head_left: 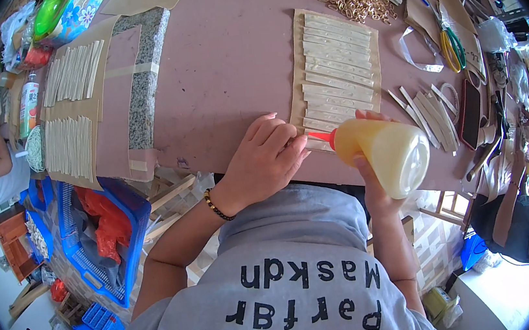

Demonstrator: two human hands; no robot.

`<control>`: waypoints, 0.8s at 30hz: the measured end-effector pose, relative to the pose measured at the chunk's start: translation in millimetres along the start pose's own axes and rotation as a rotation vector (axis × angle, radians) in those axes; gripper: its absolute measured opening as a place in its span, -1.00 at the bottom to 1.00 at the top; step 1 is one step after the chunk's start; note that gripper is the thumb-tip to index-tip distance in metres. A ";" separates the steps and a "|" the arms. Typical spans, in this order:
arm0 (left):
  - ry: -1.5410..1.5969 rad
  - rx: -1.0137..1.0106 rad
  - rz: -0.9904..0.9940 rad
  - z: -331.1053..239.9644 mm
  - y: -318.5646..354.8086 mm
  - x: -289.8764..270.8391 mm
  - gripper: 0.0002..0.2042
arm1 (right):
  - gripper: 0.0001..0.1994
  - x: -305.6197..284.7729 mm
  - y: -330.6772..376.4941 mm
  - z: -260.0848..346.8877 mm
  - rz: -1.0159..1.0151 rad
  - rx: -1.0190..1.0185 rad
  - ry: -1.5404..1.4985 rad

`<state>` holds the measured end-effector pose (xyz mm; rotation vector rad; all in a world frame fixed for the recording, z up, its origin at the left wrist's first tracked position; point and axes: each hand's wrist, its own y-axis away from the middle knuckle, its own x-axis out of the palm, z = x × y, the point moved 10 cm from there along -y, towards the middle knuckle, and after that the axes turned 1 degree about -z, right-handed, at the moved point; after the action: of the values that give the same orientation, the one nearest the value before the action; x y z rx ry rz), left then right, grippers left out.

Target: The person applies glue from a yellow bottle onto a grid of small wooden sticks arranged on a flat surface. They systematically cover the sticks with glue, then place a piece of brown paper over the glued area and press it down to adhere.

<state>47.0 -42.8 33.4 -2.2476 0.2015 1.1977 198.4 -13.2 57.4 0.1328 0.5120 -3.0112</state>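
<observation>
I take the cardboard sheet (300, 89) on the pink desk (226, 58) as my landmark; it carries a column of pale strips (337, 59) laid crosswise. My right hand (370, 172) has its fingers wrapped round a squeeze bottle of yellowish glue (388, 154), tipped so its red nozzle (320, 137) points at the near end of the sheet, just at the lowest strips. My left hand (264, 162) rests at the sheet's near left corner, fingers curled together and pressing down there; I cannot tell whether they pinch a strip.

To do this well, I judge the nozzle should stay low and close to the strip, squeezed gently so the bead runs thin and even. The left hand should keep the sheet from sliding. A pile of metal rings (353, 0) lies beyond the sheet's far end, well clear.
</observation>
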 end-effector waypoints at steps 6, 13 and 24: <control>-0.003 -0.006 0.005 1.0 1.6 1.7 -0.79 | -0.39 -26.2 5.8 -2.5 -0.042 0.108 -0.001; 0.004 -0.001 0.002 0.1 0.5 0.9 -0.79 | -0.41 -17.5 1.0 -1.2 -0.044 0.085 -0.038; 0.018 -0.018 -0.010 2.0 1.5 1.1 -0.80 | -0.45 -71.9 13.6 -0.7 -0.224 0.144 0.072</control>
<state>45.7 -42.8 31.0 -2.2729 0.1871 1.1780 271.2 -20.8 59.5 0.2075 0.3360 -3.2721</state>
